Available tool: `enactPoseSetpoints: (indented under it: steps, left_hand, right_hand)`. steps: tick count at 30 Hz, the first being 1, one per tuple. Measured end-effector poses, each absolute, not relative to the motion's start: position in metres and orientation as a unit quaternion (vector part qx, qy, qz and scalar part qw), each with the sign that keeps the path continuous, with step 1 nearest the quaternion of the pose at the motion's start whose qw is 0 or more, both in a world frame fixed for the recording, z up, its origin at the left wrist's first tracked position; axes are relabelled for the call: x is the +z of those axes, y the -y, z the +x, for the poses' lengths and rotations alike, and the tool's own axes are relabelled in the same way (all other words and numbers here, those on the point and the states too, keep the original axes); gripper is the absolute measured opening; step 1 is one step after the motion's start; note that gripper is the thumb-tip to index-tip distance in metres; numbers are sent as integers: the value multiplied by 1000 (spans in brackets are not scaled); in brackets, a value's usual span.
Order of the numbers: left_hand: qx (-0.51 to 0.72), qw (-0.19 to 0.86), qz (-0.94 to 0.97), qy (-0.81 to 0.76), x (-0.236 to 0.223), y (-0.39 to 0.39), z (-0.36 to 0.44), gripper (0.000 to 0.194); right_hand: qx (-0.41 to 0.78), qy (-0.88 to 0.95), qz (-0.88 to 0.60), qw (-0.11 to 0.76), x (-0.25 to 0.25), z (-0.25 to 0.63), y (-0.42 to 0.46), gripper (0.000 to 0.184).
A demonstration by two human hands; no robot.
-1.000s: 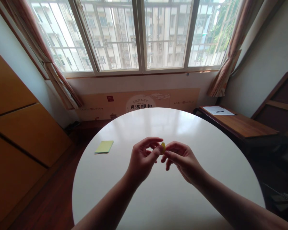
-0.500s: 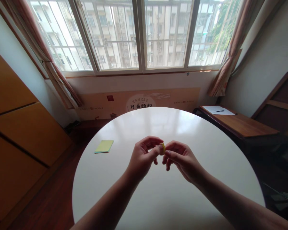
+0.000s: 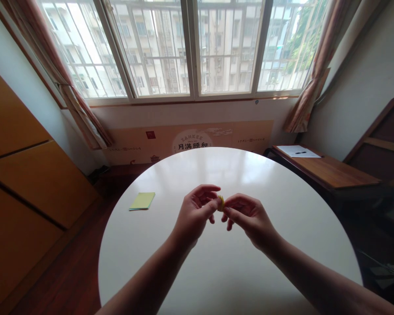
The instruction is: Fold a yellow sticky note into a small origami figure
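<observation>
Between my two hands is a small folded piece of yellow paper [image 3: 221, 203], held above the white round table [image 3: 197, 271]. My left hand [image 3: 197, 212] pinches its left side with the thumb in front, while the index finger is lifted a little above it. On the other side, my right hand [image 3: 248, 216] grips the paper's right edge between thumb and fingertips. The fingers cover part of the paper, so its full shape is hard to make out. Left of my hands, a stack of square coloured paper [image 3: 142, 200], yellow on top, lies on the table.
At the right, a wooden side table [image 3: 335, 170] bears white paper sheets [image 3: 290, 151] and a dark pen. Behind it stands a chair [image 3: 381, 140]. Orange-brown cabinets [image 3: 19, 175] line the left, and a barred window [image 3: 190, 48] with curtains is at the back.
My left index finger has lifted off the top of the yellow paper. Both hands and the paper have shifted very slightly; the paper stack stays put.
</observation>
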State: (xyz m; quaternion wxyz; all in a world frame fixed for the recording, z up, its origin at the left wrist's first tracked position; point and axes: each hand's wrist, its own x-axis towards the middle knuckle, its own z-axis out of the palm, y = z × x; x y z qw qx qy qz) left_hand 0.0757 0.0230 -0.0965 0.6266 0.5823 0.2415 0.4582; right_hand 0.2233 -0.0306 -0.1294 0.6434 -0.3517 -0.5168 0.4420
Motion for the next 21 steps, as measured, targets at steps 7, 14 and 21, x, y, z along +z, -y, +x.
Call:
enactPoseSetpoints:
  steps: [7,14,21]
  left_hand:
    - [450,636,583,-228,-98,-24,75,22]
    - [477,575,626,-221,-98,-20,74,18]
    - [497,527,654,-219,-96,-15,73,12]
  right_hand:
    - [444,515,-345,647,-129,224,31,13]
    - [472,488,-327,658,-128,224,30,13]
    - [546,422,-287,664,-128,224,29,16]
